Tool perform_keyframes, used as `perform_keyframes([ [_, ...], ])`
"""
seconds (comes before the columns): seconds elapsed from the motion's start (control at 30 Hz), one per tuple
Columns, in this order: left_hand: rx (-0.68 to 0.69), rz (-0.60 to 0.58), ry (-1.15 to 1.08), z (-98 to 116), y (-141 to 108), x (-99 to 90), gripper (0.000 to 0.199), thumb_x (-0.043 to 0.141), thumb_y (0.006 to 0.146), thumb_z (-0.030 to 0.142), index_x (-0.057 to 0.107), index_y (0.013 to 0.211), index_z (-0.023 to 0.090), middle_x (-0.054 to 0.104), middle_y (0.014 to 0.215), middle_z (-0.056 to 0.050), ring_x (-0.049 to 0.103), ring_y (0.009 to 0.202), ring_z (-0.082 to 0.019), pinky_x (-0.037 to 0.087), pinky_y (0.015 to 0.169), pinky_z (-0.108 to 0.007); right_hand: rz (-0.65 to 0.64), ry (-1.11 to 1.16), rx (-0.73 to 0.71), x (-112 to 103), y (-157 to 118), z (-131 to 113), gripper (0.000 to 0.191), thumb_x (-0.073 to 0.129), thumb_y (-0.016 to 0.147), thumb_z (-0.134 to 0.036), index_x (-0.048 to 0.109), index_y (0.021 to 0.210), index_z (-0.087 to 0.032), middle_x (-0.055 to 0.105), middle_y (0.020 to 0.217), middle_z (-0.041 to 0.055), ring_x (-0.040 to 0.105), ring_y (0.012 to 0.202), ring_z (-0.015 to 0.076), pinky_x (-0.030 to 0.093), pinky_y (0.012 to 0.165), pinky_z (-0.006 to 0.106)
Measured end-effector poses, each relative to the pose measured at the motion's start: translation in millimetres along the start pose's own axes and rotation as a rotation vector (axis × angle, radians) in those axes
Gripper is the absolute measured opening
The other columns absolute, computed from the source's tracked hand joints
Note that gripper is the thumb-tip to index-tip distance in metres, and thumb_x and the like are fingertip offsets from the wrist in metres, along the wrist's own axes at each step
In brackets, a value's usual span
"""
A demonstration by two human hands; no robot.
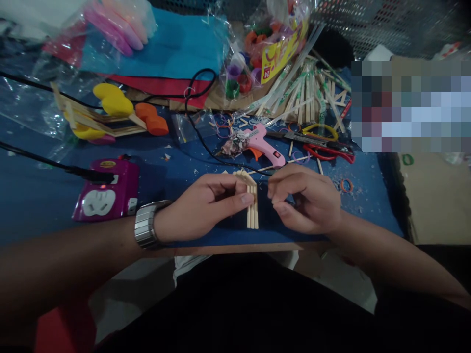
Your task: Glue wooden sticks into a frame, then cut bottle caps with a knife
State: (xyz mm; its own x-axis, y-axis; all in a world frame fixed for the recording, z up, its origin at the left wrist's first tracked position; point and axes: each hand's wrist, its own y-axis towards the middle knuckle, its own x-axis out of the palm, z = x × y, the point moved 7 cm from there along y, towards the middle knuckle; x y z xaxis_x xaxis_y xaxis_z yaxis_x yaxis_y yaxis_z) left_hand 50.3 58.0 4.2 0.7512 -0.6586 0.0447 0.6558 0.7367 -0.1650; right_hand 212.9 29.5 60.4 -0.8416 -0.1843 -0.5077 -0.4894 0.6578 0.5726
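Note:
My left hand [206, 203] pinches a small bundle of wooden sticks [252, 215] between thumb and fingers, above the table's front edge. Several sticks stand side by side, and others bend off at an angle at the top. Just right of the bundle, apart from it, my right hand [307, 198] has its fingertips closed together. Whatever they hold, if anything, is too small to make out. Beyond both hands lies a pink hot glue gun [267, 144] with a dirty wrapped nozzle. Red-handled scissors [327, 153] and yellow-handled scissors [320, 131] rest behind my right hand.
A purple power socket box [127, 189] with a plugged-in black cable sits at left. Behind it lies a stick frame with yellow [112, 98] and orange pieces. Bagged sticks [305, 93], bottle caps [243, 73] and blue sheets [176, 44] crowd the back; cardboard [434, 201] stands right.

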Motion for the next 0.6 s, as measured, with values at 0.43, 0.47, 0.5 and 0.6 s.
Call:
perform_keyframes([
  [0.43, -0.11, 0.071, -0.06, -7, 4, -4.6, 0.034, 0.082, 0.089, 0.034, 0.058, 0.072, 0.017, 0.055, 0.063, 0.004, 0.049, 0.056, -0.007, 0.041, 0.055, -0.019, 0.258, 0.595, 0.285, 2, -9, 25, 0.004, 0.056, 0.11, -0.025, 0.056, 0.106, -0.026, 0.068, 0.072, -0.0035, 0.054, 0.049, 0.0118, 0.042, 0.044, 0.026],
  [0.47, -0.111, 0.074, -0.057, -6, 4, -4.7, 0.035, 0.082, 0.088, 0.035, 0.058, 0.071, 0.017, 0.055, 0.062, 0.004, 0.049, 0.056, -0.007, 0.041, 0.055, -0.019, 0.282, 0.6, 0.283, 1, -9, 26, 0.005, 0.059, 0.109, -0.026, 0.057, 0.104, -0.025, 0.058, 0.065, -0.0071, 0.046, 0.046, 0.0109, 0.038, 0.043, 0.026],
  [0.5, -0.115, 0.079, -0.055, -6, 4, -4.8, 0.036, 0.082, 0.088, 0.036, 0.057, 0.071, 0.017, 0.054, 0.061, 0.004, 0.049, 0.056, -0.007, 0.04, 0.055, -0.019, 0.302, 0.597, 0.284, 0, -10, 28, 0.006, 0.061, 0.108, -0.028, 0.058, 0.103, -0.025, 0.048, 0.061, -0.0093, 0.039, 0.044, 0.01, 0.035, 0.044, 0.027],
  [0.6, -0.125, 0.091, -0.032, -5, 4, -5.4, 0.036, 0.081, 0.088, 0.038, 0.057, 0.071, 0.017, 0.054, 0.059, 0.004, 0.048, 0.054, -0.007, 0.039, 0.054, -0.019, 0.301, 0.516, 0.341, -2, -15, 34, 0.01, 0.065, 0.106, -0.032, 0.06, 0.1, -0.025, 0.04, 0.063, -0.0089, 0.032, 0.046, 0.0099, 0.03, 0.045, 0.029],
])
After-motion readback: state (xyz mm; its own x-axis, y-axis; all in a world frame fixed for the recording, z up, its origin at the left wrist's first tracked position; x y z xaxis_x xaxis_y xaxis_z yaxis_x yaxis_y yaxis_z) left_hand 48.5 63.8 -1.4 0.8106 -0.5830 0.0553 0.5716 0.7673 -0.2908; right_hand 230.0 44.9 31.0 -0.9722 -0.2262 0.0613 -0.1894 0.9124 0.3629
